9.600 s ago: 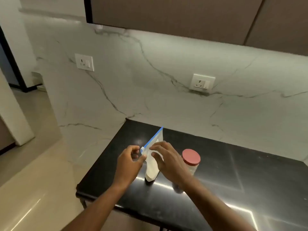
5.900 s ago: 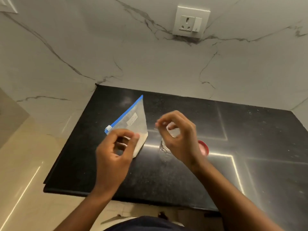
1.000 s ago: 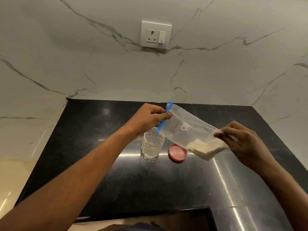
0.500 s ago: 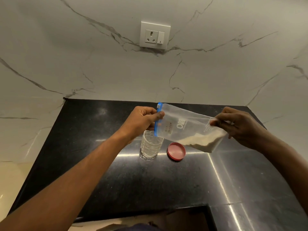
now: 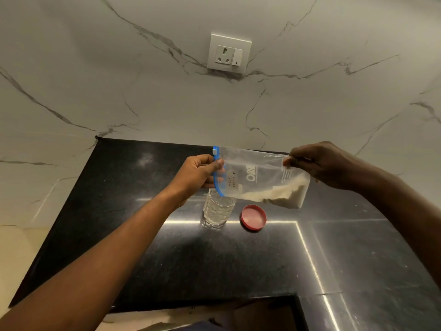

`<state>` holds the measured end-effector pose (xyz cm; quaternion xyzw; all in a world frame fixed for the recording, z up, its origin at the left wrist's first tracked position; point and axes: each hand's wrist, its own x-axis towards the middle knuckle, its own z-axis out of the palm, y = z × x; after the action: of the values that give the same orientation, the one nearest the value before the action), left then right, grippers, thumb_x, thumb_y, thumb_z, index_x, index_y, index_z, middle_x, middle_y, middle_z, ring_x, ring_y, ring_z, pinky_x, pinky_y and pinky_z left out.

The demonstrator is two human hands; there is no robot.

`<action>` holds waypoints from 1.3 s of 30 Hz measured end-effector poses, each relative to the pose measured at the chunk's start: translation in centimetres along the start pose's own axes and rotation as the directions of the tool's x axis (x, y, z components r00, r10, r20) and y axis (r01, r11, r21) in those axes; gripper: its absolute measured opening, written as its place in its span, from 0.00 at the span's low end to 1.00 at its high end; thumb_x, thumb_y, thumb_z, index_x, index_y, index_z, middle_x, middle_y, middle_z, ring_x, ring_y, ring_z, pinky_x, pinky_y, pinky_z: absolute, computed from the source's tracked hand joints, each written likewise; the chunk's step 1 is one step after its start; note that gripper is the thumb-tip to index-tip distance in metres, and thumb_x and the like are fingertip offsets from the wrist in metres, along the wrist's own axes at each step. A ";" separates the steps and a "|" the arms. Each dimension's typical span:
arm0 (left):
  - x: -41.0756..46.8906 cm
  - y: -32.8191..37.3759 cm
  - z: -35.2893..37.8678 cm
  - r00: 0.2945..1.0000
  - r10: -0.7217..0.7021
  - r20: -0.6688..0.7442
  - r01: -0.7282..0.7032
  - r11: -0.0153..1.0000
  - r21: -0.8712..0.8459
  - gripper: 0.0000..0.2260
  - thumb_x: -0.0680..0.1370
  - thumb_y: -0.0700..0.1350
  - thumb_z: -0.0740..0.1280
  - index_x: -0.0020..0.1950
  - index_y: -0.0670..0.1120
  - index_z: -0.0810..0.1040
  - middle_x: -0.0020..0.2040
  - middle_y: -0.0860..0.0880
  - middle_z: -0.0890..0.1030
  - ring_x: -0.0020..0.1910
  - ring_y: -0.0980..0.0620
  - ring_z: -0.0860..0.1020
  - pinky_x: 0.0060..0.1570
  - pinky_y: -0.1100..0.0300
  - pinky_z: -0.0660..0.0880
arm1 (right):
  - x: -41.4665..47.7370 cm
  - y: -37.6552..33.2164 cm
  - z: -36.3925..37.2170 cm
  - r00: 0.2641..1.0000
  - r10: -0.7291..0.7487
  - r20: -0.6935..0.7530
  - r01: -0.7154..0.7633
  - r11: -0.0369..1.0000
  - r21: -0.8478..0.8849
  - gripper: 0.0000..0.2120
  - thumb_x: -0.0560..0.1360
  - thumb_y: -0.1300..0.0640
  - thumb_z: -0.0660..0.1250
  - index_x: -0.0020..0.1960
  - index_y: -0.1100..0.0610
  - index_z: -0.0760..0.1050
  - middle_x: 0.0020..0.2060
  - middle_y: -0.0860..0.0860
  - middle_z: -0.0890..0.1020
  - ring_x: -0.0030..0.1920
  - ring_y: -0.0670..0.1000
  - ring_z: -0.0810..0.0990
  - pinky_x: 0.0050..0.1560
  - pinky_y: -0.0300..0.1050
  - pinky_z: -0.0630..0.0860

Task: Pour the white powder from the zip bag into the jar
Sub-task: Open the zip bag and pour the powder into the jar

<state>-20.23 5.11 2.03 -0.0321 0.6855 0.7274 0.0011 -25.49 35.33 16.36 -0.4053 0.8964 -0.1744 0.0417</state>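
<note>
One bag (image 5: 260, 177) lies sideways in the air, just above one open jar (image 5: 217, 211) — left hand (image 5: 196, 175) pinching its blue zip, right hand (image 5: 327, 164) its bottom corner. One red lid (image 5: 254, 217) beside the jar.

"Milk powder" (handwritten) on zip bag (image 5: 260, 177)

At twelve o'clock we face a white marble wall with grey veins (image 5: 143, 96), and a white socket plate with a switch (image 5: 228, 53) is set into it. Below us lies a black speckled stone counter (image 5: 214, 263), bright light strips reflecting across it toward three o'clock. At eight o'clock we see pale cream floor (image 5: 16, 254).
</note>
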 end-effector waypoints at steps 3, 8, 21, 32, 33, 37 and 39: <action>0.2 0.0 -0.2 1.000 0.000 -0.002 0.000 1.000 -0.012 0.09 0.82 0.51 0.69 0.54 0.48 0.84 0.48 0.54 0.89 0.47 0.51 0.89 0.40 0.63 0.84 | 0.5 -0.5 -0.5 0.999 0.018 0.048 -0.019 0.999 0.031 0.09 0.77 0.38 0.60 0.47 0.37 0.79 0.34 0.41 0.82 0.38 0.39 0.81 0.34 0.33 0.76; 0.3 -0.1 -0.3 1.000 -0.005 -0.002 0.005 1.000 -0.022 0.09 0.83 0.51 0.69 0.55 0.47 0.83 0.48 0.52 0.89 0.47 0.50 0.89 0.41 0.62 0.84 | 1.4 -0.5 -1.3 0.994 0.021 0.111 -0.021 1.000 -0.002 0.11 0.79 0.46 0.65 0.52 0.49 0.85 0.37 0.43 0.82 0.40 0.36 0.81 0.38 0.28 0.75; 0.2 -0.9 -0.6 1.000 -0.026 -0.015 0.026 0.999 -0.031 0.10 0.83 0.51 0.68 0.55 0.46 0.83 0.47 0.54 0.89 0.46 0.50 0.89 0.39 0.62 0.84 | 4.0 -1.7 -2.6 0.977 0.057 0.208 -0.097 0.978 0.185 0.16 0.71 0.41 0.70 0.49 0.50 0.87 0.40 0.45 0.88 0.34 0.52 0.85 0.33 0.43 0.83; 0.1 -1.1 -0.9 0.999 -0.039 -0.015 0.038 0.999 -0.025 0.11 0.83 0.53 0.68 0.54 0.46 0.83 0.48 0.53 0.89 0.46 0.50 0.89 0.40 0.61 0.84 | 5.7 -3.0 -3.2 0.959 0.082 0.271 -0.155 0.953 0.259 0.12 0.73 0.43 0.70 0.48 0.48 0.87 0.40 0.45 0.89 0.33 0.52 0.87 0.30 0.39 0.81; 0.0 -1.1 -0.9 0.999 -0.039 -0.014 0.038 0.999 -0.023 0.10 0.83 0.53 0.68 0.54 0.47 0.83 0.48 0.54 0.89 0.47 0.50 0.89 0.40 0.61 0.84 | 5.8 -2.9 -3.2 0.958 0.083 0.275 -0.158 0.952 0.261 0.11 0.73 0.44 0.70 0.47 0.48 0.87 0.41 0.46 0.89 0.34 0.52 0.87 0.31 0.39 0.81; -0.2 -1.0 -0.8 0.999 -0.037 -0.016 0.036 0.999 -0.018 0.10 0.83 0.52 0.68 0.54 0.47 0.83 0.48 0.54 0.89 0.46 0.50 0.89 0.39 0.61 0.84 | 6.1 -2.9 -3.4 0.951 0.094 0.296 -0.182 0.942 0.283 0.10 0.74 0.44 0.71 0.47 0.47 0.89 0.43 0.48 0.89 0.37 0.54 0.88 0.32 0.41 0.83; -0.2 -0.9 -0.9 0.999 -0.040 -0.020 0.040 0.999 -0.019 0.10 0.83 0.52 0.68 0.54 0.46 0.83 0.48 0.53 0.89 0.46 0.49 0.89 0.40 0.61 0.84 | 6.3 -3.0 -3.5 0.946 0.093 0.312 -0.186 0.941 0.283 0.11 0.74 0.44 0.71 0.49 0.47 0.88 0.44 0.49 0.89 0.38 0.55 0.89 0.32 0.42 0.83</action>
<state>-19.94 4.30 1.05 -0.0532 0.6780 0.7331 0.0086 -28.33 29.83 21.06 -0.3499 0.8685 -0.2468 0.2496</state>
